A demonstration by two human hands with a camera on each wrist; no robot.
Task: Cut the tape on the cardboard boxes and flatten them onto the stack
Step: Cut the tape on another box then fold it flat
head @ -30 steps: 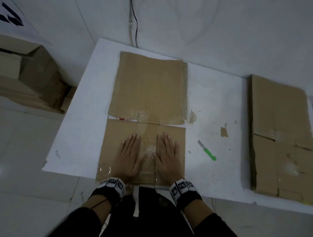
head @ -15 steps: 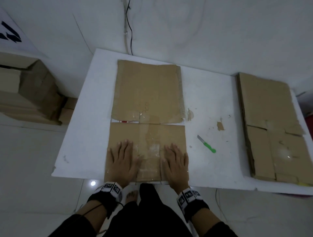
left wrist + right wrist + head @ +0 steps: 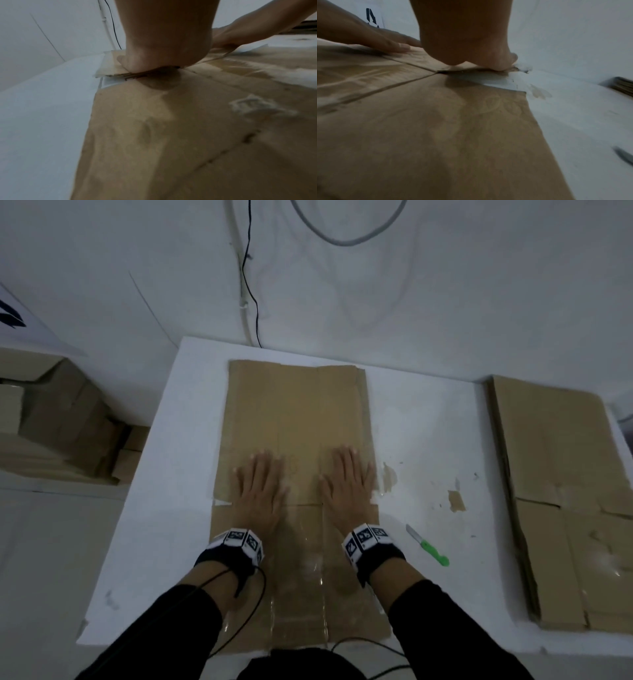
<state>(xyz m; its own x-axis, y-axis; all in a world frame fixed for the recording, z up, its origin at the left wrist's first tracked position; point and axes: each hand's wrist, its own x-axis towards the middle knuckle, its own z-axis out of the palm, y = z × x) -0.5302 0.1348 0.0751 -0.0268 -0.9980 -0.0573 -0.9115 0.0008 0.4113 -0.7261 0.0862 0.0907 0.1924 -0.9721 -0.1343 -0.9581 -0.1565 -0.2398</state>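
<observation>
Both palms slid toward twelve o'clock, left hand point(image 3: 259, 487) and right hand point(image 3: 348, 480), fingers flat and slightly spread, pressing the flattened box point(image 3: 298, 419); nearly stack-ready.

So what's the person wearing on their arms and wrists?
Long black sleeves cover both forearms. Each wrist carries a black strap with a band of white blocks printed with black square markers: left band, right band. A thin black cable loops from the left strap. Both hands are bare.

Both hands, left point(image 3: 259, 491) and right point(image 3: 349, 486), press flat on the flattened box point(image 3: 298, 419); knife point(image 3: 428, 545) lies beside it
</observation>
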